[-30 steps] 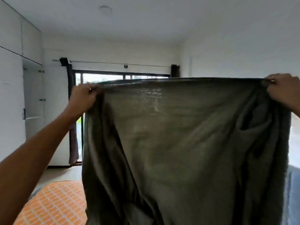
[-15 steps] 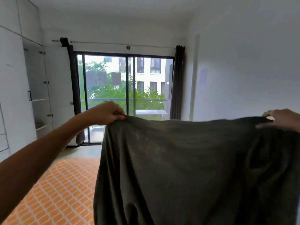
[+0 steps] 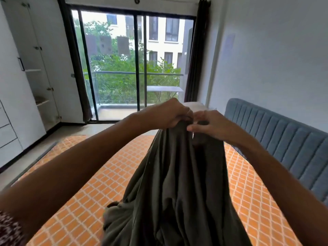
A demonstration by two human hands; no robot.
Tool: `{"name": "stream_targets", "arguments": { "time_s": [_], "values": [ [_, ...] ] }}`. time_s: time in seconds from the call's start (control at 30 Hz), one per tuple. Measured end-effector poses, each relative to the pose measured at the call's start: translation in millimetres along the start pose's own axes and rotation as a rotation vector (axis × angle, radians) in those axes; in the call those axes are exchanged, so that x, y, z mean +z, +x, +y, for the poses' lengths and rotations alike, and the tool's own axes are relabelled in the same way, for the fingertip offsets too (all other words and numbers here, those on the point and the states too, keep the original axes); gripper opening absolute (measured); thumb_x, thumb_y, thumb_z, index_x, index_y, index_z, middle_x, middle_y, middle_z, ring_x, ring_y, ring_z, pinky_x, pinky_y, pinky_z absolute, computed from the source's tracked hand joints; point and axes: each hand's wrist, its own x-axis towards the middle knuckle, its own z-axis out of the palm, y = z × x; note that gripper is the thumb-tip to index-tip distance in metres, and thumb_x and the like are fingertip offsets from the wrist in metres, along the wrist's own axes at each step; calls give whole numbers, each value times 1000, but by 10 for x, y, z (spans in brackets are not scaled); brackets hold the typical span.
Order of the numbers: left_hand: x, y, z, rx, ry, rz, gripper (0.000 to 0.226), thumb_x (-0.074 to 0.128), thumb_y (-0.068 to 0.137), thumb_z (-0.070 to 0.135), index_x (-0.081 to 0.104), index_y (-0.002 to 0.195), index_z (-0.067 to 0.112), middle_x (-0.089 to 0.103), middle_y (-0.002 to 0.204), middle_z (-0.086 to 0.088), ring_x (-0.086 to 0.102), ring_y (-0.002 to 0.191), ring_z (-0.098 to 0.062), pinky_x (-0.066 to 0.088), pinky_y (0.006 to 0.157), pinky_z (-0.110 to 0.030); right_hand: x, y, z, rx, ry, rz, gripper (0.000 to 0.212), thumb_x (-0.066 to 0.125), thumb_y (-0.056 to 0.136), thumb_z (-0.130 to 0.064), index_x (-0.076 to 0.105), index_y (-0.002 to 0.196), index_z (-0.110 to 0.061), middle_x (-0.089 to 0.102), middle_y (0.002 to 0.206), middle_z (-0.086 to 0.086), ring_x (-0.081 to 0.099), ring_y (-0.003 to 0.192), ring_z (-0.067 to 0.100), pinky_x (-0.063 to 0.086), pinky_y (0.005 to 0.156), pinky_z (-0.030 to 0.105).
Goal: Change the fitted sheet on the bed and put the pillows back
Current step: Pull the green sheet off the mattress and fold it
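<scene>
Two hands, one dark olive-green fabric sheet (image 3: pixel 177 183), one bed with an orange, white-latticed mattress (image 3: pixel 99 183).

Left hand (image 3: pixel 170 114) clenches the sheet's gathered top; right hand (image 3: pixel 209 125) pinches it alongside, both grips closed over the mattress. The sheet's bottom is cut off, and the padded blue-grey headboard (image 3: pixel 284 144) runs out right.

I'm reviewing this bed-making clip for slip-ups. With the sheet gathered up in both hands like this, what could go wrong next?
1. Both hands, left hand and right hand, bunch the dark green sheet at one spot, so finding its corners may be slow.
2. The sheet's lower end lies crumpled on the orange mattress; it may twist or tangle when spread.
3. The blue headboard is close on the right; a thrown sheet may land on it.
</scene>
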Motion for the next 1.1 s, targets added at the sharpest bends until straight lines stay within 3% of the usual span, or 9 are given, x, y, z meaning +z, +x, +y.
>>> {"name": "stream_targets", "arguments": {
  "time_s": [0.17, 0.3, 0.4, 0.5, 0.6, 0.67, 0.87, 1.0, 1.1],
  "values": [
    [79, -226, -12, -131, -64, 149, 25, 52, 86, 12, 73, 97, 4, 73, 89, -12, 70, 83, -23, 52, 77, -28, 338, 38, 100, 69, 253, -22, 49, 66, 78, -41, 68, 102, 2, 68, 103, 24, 65, 89, 21, 51, 88, 42],
    [299, -490, -64, -357, -169, 323, 16, 59, 91, 15, 66, 104, 10, 68, 85, -1, 61, 75, -4, 37, 70, -3, 529, 139, 33, -30, 115, 123, 32, 59, 94, -28, 68, 89, 2, 67, 88, 21, 57, 73, 7, 46, 74, 33],
    [556, -806, -10, -543, -333, 421, 28, 67, 87, 26, 58, 113, 20, 61, 86, 14, 54, 68, 14, 40, 69, -6, 574, 167, -53, -81, 46, 145, 27, 58, 95, -21, 68, 87, 3, 67, 87, 22, 56, 73, 9, 44, 74, 33],
    [903, -1334, 91, -654, -488, 351, 58, 73, 77, 43, 48, 126, 26, 59, 94, 15, 57, 79, 12, 41, 70, -5, 509, 67, -18, -91, 42, 147, 23, 58, 94, -14, 68, 91, 7, 69, 94, 22, 56, 80, 9, 44, 78, 28],
    [1288, -1930, 252, -787, -546, 466, 64, 69, 69, 55, 43, 124, 35, 61, 108, 10, 58, 95, 3, 42, 75, -7, 387, -138, 79, -66, 39, 141, 14, 57, 93, -6, 68, 85, -9, 71, 80, -17, 55, 73, -11, 38, 73, 6],
    [1523, -2208, 448, -873, -486, 579, 57, 70, 71, 54, 48, 118, 31, 59, 104, 11, 57, 95, 2, 42, 76, -7, 325, -272, 154, -55, 40, 134, 33, 56, 93, -2, 67, 77, -28, 62, 66, -32, 50, 65, -19, 34, 66, 1],
    [2208, -2342, 1018, -939, -485, 482, 39, 73, 81, 41, 59, 109, 18, 57, 99, 10, 55, 89, 2, 42, 80, -9, 273, -467, 277, -28, 35, 159, 66, 53, 93, 2, 64, 69, -59, 58, 62, -36, 50, 61, -19, 34, 61, 0],
    [2409, -2384, 1102, -905, -501, 301, 52, 57, 85, 60, 63, 109, 15, 50, 94, 16, 52, 82, 2, 43, 73, -16, 229, -546, 385, -22, 17, 192, 55, 52, 94, 2, 66, 78, -48, 59, 63, -35, 52, 62, -16, 35, 60, 2],
    [2455, -2426, 1300, -866, -490, 281, 66, 51, 85, 68, 59, 120, 12, 55, 108, 8, 53, 98, -3, 44, 86, -16, 195, -562, 481, 3, 39, 220, 53, 53, 95, -6, 66, 76, -53, 61, 67, -30, 54, 65, -9, 39, 61, 7]
  ]
}}
